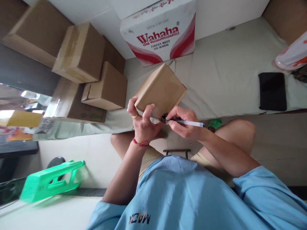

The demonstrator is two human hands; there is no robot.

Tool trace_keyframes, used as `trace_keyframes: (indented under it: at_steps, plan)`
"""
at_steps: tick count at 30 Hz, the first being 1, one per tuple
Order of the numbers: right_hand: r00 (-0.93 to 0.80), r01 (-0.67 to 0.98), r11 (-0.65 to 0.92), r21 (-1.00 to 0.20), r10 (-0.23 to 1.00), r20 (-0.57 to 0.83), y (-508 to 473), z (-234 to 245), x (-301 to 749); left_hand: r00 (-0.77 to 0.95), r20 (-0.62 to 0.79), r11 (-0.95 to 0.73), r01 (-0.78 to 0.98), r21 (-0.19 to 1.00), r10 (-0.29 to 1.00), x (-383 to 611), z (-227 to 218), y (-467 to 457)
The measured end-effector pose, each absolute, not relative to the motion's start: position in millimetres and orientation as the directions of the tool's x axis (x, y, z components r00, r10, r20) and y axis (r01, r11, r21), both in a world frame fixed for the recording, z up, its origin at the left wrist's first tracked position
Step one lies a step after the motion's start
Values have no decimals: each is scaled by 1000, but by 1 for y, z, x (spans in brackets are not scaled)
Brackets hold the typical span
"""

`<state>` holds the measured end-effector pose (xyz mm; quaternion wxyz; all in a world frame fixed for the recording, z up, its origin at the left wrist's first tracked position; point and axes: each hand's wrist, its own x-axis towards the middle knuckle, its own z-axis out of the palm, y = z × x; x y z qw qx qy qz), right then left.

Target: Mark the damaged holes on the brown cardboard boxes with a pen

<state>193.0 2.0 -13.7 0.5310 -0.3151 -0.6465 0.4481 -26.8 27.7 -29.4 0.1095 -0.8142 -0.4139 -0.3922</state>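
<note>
One green plastic stool (50,182) lies on its side well to the left of the hands, nearer the person than the tabletop. Brown cardboard boxes (81,52) stand stacked beyond it, and the closest of them (105,88) sits just left of the left hand on the cloth-covered table (227,80).

The left hand (141,124), with a gold ring and a red string at the wrist, grips the near edge of a small cardboard box (160,91), fingers curled up over its face. The box is tilted and held above the table's front edge, between the two hands. Behind it, farther from the person, stands a white carton printed "Wahaha" (160,32) in red.

The right hand (183,123) pinches a white pen (189,122), its dark tip pressed to the box's near corner, just beside the left hand's fingers.

Well to the right of the right hand, a black phone (272,91) lies flat on the cloth. An orange-and-white package (292,54) rests beyond the phone at the frame's edge.
</note>
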Motion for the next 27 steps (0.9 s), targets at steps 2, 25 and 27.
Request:
trace_keyframes:
  at_steps: [2,25,27]
  plan:
    - [-233,-59,413,-909,880,414,2,-14,193,353,735,-647,748,151,579,-26,-29,28]
    - [-187,-17,393,-920,902,389,2,-16,198,337,680,-591,787,176,651,-32,-40,27]
    - [-194,5,412,-911,894,403,2,-17,197,336,681,-594,784,181,651,-32,-41,27]
